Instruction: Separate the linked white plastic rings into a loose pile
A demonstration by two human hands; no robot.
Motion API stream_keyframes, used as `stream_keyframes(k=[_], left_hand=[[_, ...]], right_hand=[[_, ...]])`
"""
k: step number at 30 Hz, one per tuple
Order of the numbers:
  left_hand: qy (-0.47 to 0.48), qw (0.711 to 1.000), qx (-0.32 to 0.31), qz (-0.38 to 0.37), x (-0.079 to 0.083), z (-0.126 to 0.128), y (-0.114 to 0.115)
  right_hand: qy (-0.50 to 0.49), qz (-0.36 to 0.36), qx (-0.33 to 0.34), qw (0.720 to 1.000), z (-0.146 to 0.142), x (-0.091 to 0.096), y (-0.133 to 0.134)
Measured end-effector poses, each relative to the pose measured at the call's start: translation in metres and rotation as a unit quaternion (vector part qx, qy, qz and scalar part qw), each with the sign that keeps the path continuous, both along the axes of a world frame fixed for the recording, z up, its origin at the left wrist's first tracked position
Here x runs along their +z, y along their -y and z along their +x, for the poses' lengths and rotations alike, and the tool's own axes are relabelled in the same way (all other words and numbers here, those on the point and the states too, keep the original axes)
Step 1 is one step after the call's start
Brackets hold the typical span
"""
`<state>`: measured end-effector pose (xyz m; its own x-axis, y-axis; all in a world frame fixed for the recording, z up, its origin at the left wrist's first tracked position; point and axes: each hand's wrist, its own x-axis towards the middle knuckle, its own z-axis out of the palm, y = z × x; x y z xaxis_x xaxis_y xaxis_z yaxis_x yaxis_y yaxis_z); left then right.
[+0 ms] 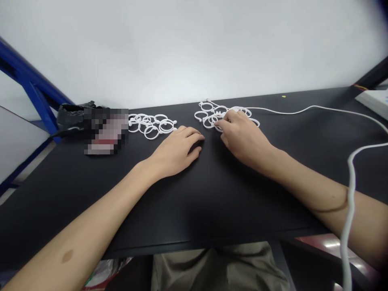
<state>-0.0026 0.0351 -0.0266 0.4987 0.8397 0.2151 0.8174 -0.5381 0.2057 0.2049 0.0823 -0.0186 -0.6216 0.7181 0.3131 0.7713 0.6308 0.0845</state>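
Two piles of white plastic rings lie on a black table (pixel 212 194). My left hand (pixel 177 151) rests flat on the table with fingers stretched out, holding nothing, just below the left pile of rings (pixel 151 124). My right hand (pixel 242 135) reaches into the right pile of rings (pixel 212 115); its fingers are curled and pinching at a ring near the pile's lower edge. Part of that pile is hidden behind the hand.
A white cable (pixel 303 110) runs from the right pile to the right edge. A thicker white cord (pixel 350 194) hangs at the right. A black object and a blurred patch (pixel 104 129) sit at the left. A white box (pixel 374 101) is far right.
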Motion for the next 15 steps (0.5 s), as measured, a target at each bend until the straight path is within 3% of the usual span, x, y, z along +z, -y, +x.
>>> stream_keyframes(k=[4, 15], left_hand=[[-0.004, 1.0, -0.005, -0.002, 0.0003, -0.0011, 0.0003], [-0.017, 1.0, -0.008, -0.005, 0.0004, -0.0008, -0.0001]], right_hand=[[0.024, -0.038, -0.016, 0.999, -0.0019, 0.0028, 0.0019], [0.014, -0.032, -0.018, 0.999, 0.0006, 0.0025, 0.0018]])
